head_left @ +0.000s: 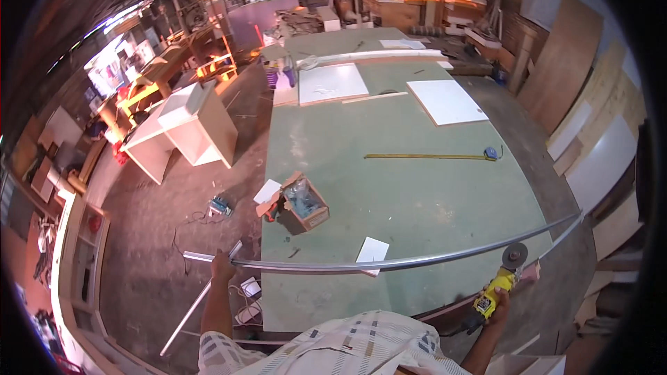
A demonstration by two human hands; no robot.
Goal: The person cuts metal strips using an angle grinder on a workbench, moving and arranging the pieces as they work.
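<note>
1 yellow angle grinder, 1 long silver metal bar; 1 tape measure & 1 open cardboard box on green table. Grinder body held in R grip, cutting disc fwd of it; bar clasped in L grip nr its L end, rest running R over table. L forearm straight fwd, R forearm angled fwd & out to R

From the middle of the green worktable I count one yellow grinder at five o'clock, one long metal bar at six, one cardboard box near nine, two large white boards at eleven and one.
</note>
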